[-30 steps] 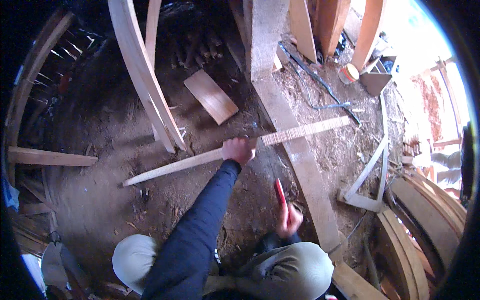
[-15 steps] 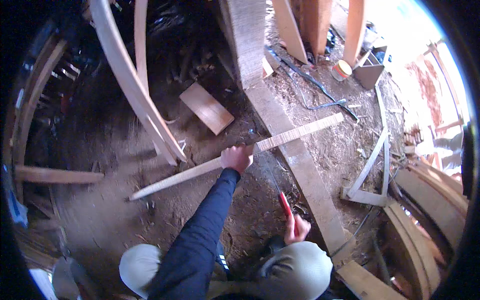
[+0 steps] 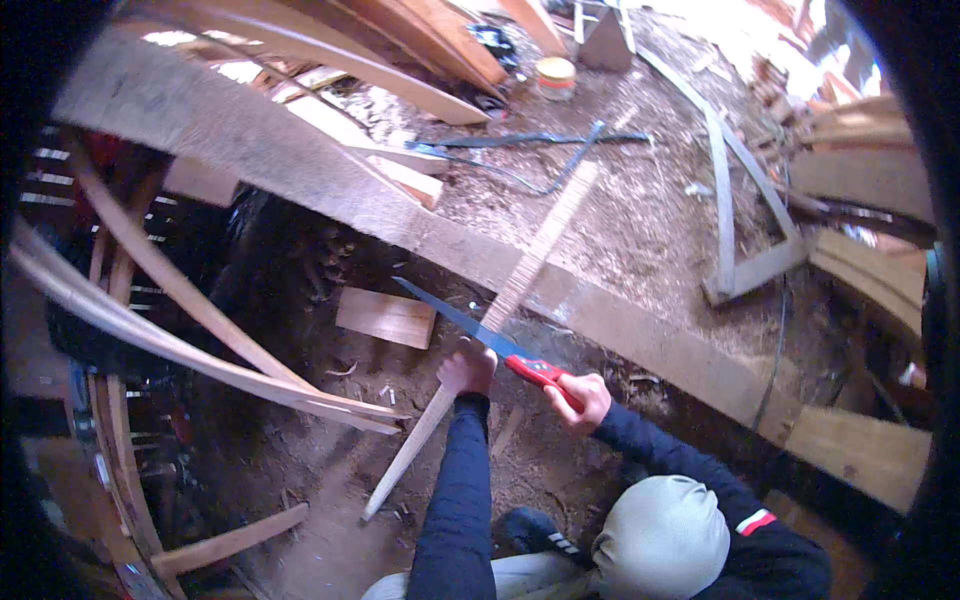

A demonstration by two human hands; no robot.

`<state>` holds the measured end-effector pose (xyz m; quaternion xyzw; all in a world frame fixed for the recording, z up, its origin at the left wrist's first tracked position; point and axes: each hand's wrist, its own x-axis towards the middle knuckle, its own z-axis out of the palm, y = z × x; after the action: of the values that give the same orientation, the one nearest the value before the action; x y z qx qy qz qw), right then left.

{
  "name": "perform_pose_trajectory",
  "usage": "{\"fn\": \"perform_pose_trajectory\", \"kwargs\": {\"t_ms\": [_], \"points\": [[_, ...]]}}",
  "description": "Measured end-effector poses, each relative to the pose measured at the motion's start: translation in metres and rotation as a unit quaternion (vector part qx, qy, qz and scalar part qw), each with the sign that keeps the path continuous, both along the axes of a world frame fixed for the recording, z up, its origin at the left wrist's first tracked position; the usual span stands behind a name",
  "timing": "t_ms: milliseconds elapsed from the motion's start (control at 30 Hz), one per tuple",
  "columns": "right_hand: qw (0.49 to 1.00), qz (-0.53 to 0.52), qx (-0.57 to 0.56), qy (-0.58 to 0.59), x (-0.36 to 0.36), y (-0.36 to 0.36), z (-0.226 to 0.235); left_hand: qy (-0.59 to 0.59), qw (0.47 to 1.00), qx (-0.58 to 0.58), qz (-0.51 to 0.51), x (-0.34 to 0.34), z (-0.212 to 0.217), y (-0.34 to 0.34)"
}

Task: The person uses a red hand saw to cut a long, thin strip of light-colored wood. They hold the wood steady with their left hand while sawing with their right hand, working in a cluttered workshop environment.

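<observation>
My left hand [image 3: 467,368] is closed round a long, narrow wooden strip [image 3: 543,243]. The strip's far half rests across a wide timber beam [image 3: 655,340], and its tapered near end reaches down toward the dirt. In my right hand [image 3: 583,402] is a hand saw [image 3: 537,372] with a red handle, gripped by wrapped fingers. Its bluish blade crosses the strip just beyond my left hand, pointing to the far left. Whether the teeth touch the wood I cannot tell.
A short board [image 3: 386,317] lies on the dirt left of the blade. Curved wooden pieces [image 3: 215,365] lean in from the left. Beyond the beam are a dark strap [image 3: 540,140], a lidded tub [image 3: 556,78] and an angled wooden frame [image 3: 722,205]; wood shavings litter the ground.
The view has swung round to the right. My right hand has brought the saw up from beside my knee to the strip, blade across it. My left hand keeps its grip on the strip.
</observation>
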<state>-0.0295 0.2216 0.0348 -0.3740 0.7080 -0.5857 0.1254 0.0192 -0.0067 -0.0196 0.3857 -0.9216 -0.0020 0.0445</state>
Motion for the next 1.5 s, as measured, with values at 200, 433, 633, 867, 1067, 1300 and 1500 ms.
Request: {"fn": "perform_pose_trajectory", "kwargs": {"t_ms": [200, 433, 633, 867, 1067, 1300, 1500], "points": [[0.998, 0.000, 0.056, 0.000, 0.040, 0.091, 0.038, 0.026, 0.998, -0.051, -0.015, 0.012, -0.001, 0.010], [1.000, -0.001, -0.002, -0.021, 0.008, 0.029, 0.013, 0.000, 0.995, -0.092, -0.036, 0.008, -0.018, 0.009], [0.999, 0.000, 0.041, -0.031, 0.021, 0.041, 0.020, 0.006, 0.998, -0.059, 0.008, 0.007, -0.011, 0.019], [0.999, -0.022, 0.023, 0.004, 0.046, 0.101, 0.018, -0.001, 1.000, -0.011, 0.003, 0.001, 0.002, 0.012], [0.998, -0.040, 0.031, -0.031, 0.017, 0.036, 0.019, 0.000, 0.998, -0.051, -0.035, 0.016, -0.022, -0.002], [1.000, 0.000, 0.021, 0.009, 0.022, 0.033, 0.009, 0.033, 0.998, -0.051, -0.007, 0.009, -0.010, 0.011], [0.998, 0.010, 0.016, 0.053, 0.030, 0.089, 0.020, 0.030, 0.997, -0.069, -0.018, 0.004, -0.008, 0.003]]}}
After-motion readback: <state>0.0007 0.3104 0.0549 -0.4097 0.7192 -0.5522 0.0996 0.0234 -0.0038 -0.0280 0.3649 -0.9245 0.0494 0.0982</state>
